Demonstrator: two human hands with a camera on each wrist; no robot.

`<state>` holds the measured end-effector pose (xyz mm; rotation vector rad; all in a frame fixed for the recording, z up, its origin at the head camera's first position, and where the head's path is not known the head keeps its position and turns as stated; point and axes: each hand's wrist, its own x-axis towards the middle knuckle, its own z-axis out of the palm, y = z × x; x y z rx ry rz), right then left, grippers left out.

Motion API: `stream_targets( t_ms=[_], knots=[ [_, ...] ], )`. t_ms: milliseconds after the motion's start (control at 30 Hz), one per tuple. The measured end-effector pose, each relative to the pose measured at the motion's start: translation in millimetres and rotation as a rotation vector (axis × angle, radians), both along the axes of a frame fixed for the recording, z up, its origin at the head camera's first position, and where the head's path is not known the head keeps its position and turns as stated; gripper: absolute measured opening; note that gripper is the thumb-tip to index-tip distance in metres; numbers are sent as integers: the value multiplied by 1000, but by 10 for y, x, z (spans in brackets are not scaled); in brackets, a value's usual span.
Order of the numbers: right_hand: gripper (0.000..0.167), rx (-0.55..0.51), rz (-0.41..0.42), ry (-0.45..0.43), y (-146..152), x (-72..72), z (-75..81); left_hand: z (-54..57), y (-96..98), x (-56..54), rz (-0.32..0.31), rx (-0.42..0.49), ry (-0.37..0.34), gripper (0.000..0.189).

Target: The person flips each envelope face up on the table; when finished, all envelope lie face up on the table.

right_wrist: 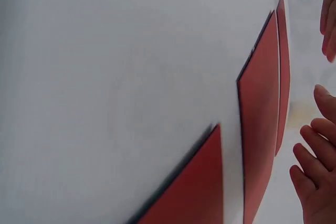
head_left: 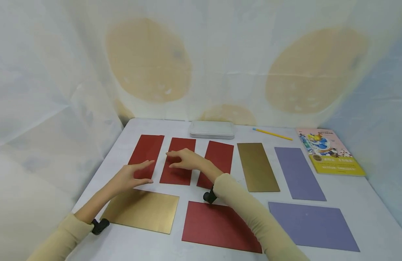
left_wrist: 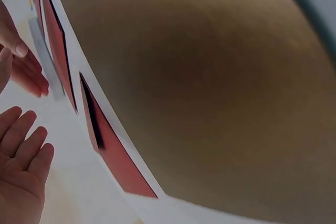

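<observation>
In the head view my left hand (head_left: 126, 177) hovers at the lower end of the leftmost red rectangular card (head_left: 148, 146). Its fingers are extended and hold nothing. Beneath that wrist lies a wide gold card (head_left: 152, 210). My right hand (head_left: 187, 160) is above the second red card (head_left: 175, 177), fingers spread and nothing held. Under its wrist is a third red card (head_left: 222, 154), partly covered by the forearm. The left wrist view shows the gold card (left_wrist: 210, 103) up close, with both hands at the left edge. Red cards (right_wrist: 257, 114) also appear in the right wrist view.
Nearer the front lie a wide red card (head_left: 214, 224) and a wide purple card (head_left: 313, 224). Rightward are an upright gold card (head_left: 258, 166) and purple card (head_left: 298, 174). At the back stand a grey flat case (head_left: 212, 129), a yellow pencil (head_left: 272, 133) and a book (head_left: 331, 152).
</observation>
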<state>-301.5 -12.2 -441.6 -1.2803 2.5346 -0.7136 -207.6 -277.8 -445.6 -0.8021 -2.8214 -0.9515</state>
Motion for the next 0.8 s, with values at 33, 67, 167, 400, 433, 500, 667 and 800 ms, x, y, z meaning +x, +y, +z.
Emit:
stream_targets(
  t_ms=[33, 67, 167, 400, 433, 500, 667, 800],
  knots=[
    [54, 3, -13, -5, 33, -13, -3, 2, 33, -5, -18, 8, 2, 72],
    [54, 3, -26, -11, 63, -29, -11, 1, 66, -12, -32, 11, 9, 72],
    [55, -4, -55, -25, 145, -77, -38, -5, 161, -33, -68, 18, 12, 71],
    [57, -10, -109, -59, 328, -147, -85, -101, 343, -97, -134, -5, -38, 73],
    [57, -7, -119, -56, 354, -156, -87, -111, 366, -104, -146, -5, -38, 73],
    [58, -2, -140, -58, 408, -184, -97, -130, 404, -121, -161, -17, -36, 73],
    [60, 15, -207, -84, 517, -266, -114, -193, 463, -184, -158, -98, -33, 77],
    [60, 46, -231, -67, 556, -323, -117, -234, 501, -247, -147, -162, 9, 80]
  ],
)
